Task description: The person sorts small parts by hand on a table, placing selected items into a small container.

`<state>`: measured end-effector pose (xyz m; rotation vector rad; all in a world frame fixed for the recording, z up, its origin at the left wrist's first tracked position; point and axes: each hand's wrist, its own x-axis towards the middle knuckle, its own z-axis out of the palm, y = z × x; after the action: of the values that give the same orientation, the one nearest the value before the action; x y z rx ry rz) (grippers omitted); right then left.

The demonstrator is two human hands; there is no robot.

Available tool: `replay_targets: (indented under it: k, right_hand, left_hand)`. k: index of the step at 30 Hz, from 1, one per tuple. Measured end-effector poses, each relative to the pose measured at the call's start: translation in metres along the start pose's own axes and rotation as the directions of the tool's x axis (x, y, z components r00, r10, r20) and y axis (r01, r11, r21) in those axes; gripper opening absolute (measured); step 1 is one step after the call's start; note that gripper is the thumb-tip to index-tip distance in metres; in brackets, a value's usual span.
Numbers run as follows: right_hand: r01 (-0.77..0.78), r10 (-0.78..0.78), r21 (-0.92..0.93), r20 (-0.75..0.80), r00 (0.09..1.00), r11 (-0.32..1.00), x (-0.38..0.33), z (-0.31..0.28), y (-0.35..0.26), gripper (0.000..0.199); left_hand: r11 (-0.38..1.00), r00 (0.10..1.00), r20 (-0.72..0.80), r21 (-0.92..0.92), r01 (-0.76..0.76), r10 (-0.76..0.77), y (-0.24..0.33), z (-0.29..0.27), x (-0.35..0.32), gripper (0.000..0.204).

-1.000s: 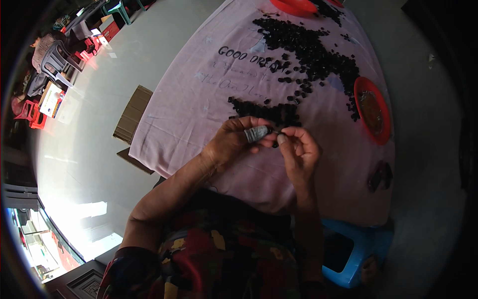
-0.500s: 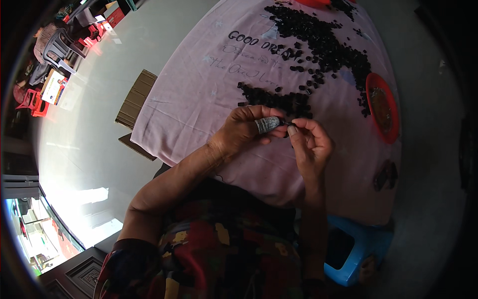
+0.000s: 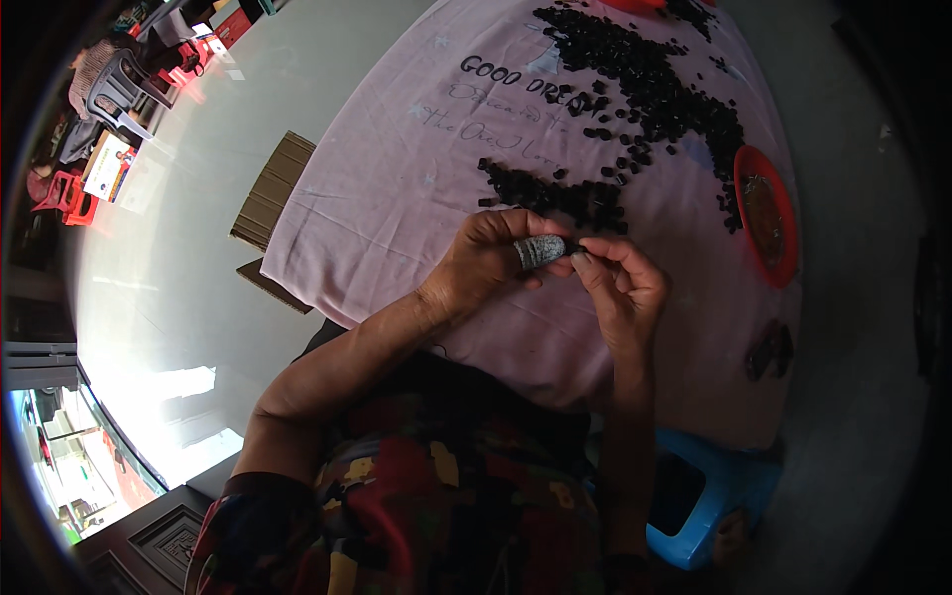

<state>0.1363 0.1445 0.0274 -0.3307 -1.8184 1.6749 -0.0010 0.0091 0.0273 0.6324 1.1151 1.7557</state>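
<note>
My left hand (image 3: 491,258) is closed in a pinch, its thumb wrapped in a grey-white covering (image 3: 539,251). Between its fingertips sits a small black piece (image 3: 572,248). From the other side my right hand (image 3: 627,285) pinches at the same spot, thumb and forefinger together; whatever detail it grips is too small to make out. Just beyond the hands, a small heap of black pieces (image 3: 555,194) lies on the pink cloth (image 3: 387,198). A much larger pile of like black pieces (image 3: 645,79) spreads farther back.
At the right edge of the cloth stands a red-orange bowl (image 3: 786,233) with small bits inside. Dark objects (image 3: 770,352) lie below it. A blue plastic stool (image 3: 729,496) is at lower right, cardboard (image 3: 276,188) left of the table. Far left, a person sits on a grey chair (image 3: 119,91).
The view has shifted slightly. Both hands stay pinched together over the cloth, with only a small movement of the fingers.
</note>
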Motion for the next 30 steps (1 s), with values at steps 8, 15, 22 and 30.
replay_targets:
  k: [8, 15, 22, 30]
  right_hand:
    - [0.131, -0.138, 0.102, 0.060, 0.989, 0.986, 0.003, 0.005, -0.005, 0.017]
    - [0.165, -0.155, -0.080, 0.116, 0.981, 0.983, 0.004, -0.005, 0.001, 0.019]
    - [0.455, -0.373, -0.463, 0.263, 0.890, 0.760, 0.008, -0.006, -0.002, 0.033]
    - [0.419, -0.325, -0.409, 0.282, 0.903, 0.810, 0.002, 0.010, -0.002, 0.041]
  left_hand:
    - [0.915, 0.968, 0.162, -0.327, 0.235, -0.191, 0.001, -0.019, -0.001, 0.021]
    - [0.868, 0.913, 0.351, -0.363, 0.339, -0.209, -0.006, -0.023, 0.000, 0.039]
    - [0.920, 0.925, 0.320, -0.259, 0.294, -0.206, -0.012, -0.033, 0.001, 0.042]
    - [0.995, 0.952, 0.292, 0.059, 0.080, -0.093, -0.010, -0.025, 0.001, 0.028]
